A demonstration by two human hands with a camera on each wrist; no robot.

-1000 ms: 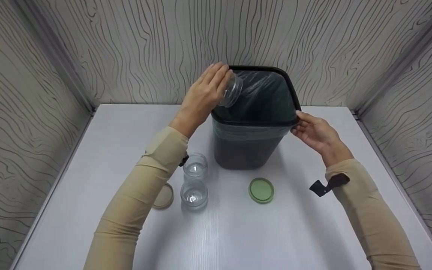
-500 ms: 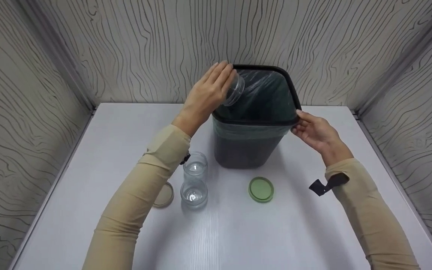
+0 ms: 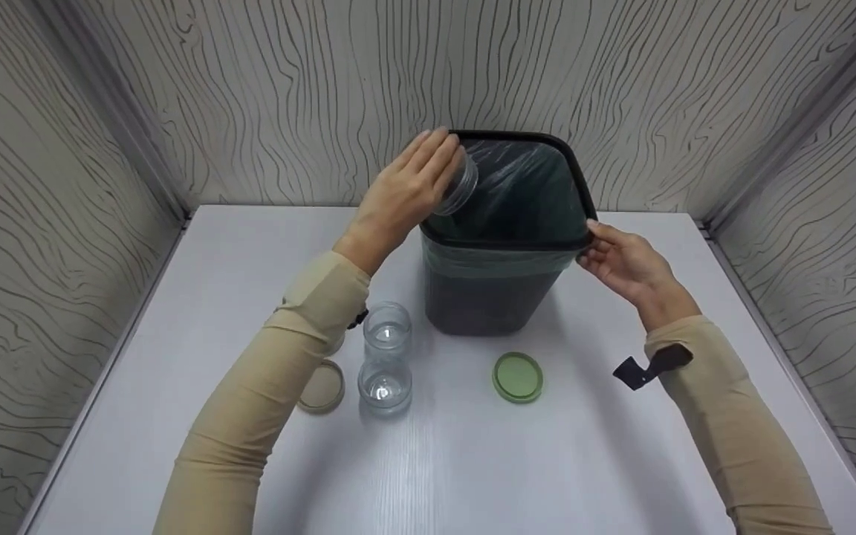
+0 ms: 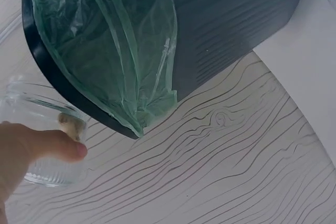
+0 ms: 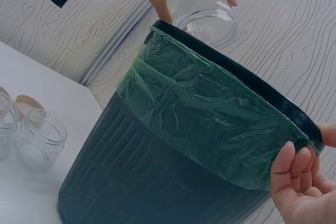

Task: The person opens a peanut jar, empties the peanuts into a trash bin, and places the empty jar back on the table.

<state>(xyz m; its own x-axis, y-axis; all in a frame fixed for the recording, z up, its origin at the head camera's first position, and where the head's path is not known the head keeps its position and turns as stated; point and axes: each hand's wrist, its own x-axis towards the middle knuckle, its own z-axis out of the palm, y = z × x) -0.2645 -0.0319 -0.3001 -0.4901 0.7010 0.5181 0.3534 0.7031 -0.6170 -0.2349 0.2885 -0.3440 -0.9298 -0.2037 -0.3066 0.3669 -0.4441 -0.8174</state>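
My left hand (image 3: 402,186) grips a clear glass jar (image 3: 463,187), tipped with its mouth over the left side of a dark trash can (image 3: 480,301). In the left wrist view, a small brownish lump (image 4: 71,125) shows in the jar, just above my thumb; what it is, I cannot tell. A green plastic liner (image 5: 199,108) is folded down over the can's rim. At the near right corner, my right hand (image 3: 632,264) pinches the black rim (image 3: 510,244), thumb on top and curled fingers below, against the liner.
Left of the can, two uncovered glass jars (image 3: 386,386) stand one behind the other on the white table (image 3: 458,461). A beige lid (image 3: 322,388) lies beside them, partly behind my left sleeve. A green lid (image 3: 517,377) lies in front of the can. Patterned walls (image 3: 309,89) enclose the table.
My left hand with the jar shifts slightly up and right, then back down and left. More of the beige lid shows beside the sleeve now. My right hand keeps its hold on the rim.
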